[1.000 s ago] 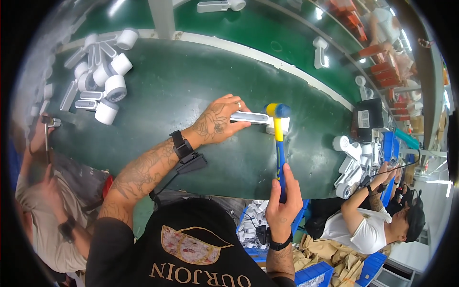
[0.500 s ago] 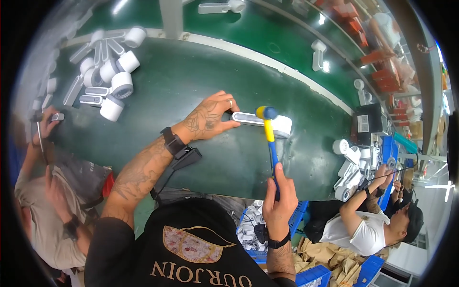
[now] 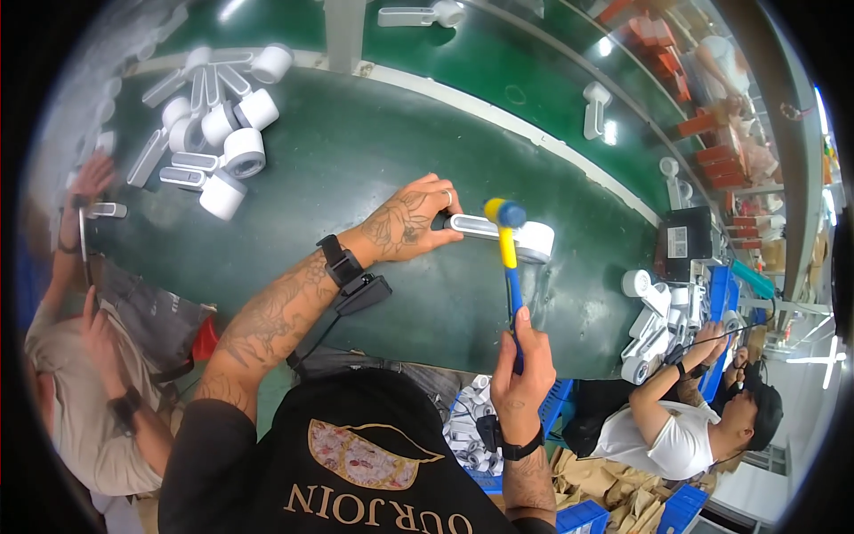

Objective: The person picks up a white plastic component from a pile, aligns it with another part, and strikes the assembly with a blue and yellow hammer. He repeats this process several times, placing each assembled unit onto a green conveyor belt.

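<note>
White device (image 3: 480, 228) with a slim grey-faced handle and round head, lying over the green table (image 3: 365, 142) in front of the person.
The left hand (image 3: 402, 222) pinches the handle's end between thumb and fingers; the right hand (image 3: 527, 369) is wrapped round the hammer (image 3: 513, 283), whose head overlaps the device in view, contact unclear. Likely light, stiff and smooth, perhaps slippery; the narrow handle seems the best hold, the casing possibly prone to scuffs.
</note>
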Demonstrator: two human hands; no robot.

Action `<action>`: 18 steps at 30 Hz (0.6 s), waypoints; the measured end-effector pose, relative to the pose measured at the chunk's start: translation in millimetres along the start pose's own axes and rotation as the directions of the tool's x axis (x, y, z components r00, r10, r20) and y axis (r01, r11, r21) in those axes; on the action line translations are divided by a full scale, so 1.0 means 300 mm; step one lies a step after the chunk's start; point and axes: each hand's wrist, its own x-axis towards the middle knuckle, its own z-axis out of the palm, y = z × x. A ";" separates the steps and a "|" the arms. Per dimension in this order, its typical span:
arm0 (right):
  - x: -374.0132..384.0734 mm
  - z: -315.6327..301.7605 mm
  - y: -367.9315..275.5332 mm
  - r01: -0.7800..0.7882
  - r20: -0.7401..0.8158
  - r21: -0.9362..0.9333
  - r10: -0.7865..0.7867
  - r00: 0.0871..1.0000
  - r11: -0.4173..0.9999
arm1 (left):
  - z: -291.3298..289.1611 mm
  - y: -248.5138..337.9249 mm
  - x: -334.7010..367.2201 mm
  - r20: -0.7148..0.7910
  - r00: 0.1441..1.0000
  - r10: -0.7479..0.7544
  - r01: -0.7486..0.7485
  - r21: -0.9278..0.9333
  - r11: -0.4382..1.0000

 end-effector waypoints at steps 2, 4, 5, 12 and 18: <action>-0.014 0.000 0.020 -0.010 0.129 -0.126 0.027 0.991 0.992 | 0.000 0.004 0.004 0.001 1.000 0.025 -0.025 -0.022 0.999; -0.023 -0.013 0.028 -0.030 0.122 -0.110 0.044 0.992 0.993 | -0.007 0.011 -0.005 0.022 0.999 -0.040 0.041 -0.045 0.998; -0.035 -0.018 0.028 -0.054 0.055 -0.064 0.058 0.997 0.996 | -0.010 0.015 -0.005 0.025 0.999 -0.036 0.037 -0.048 0.998; -0.079 -0.046 0.069 -0.130 0.018 -0.097 0.132 0.991 0.987 | -0.004 0.033 0.000 0.047 0.996 -0.078 0.078 0.009 0.997; -0.113 -0.027 0.126 -0.187 -0.036 -0.018 0.186 0.982 0.982 | 0.005 0.004 0.004 -0.021 0.998 0.056 -0.057 -0.084 0.995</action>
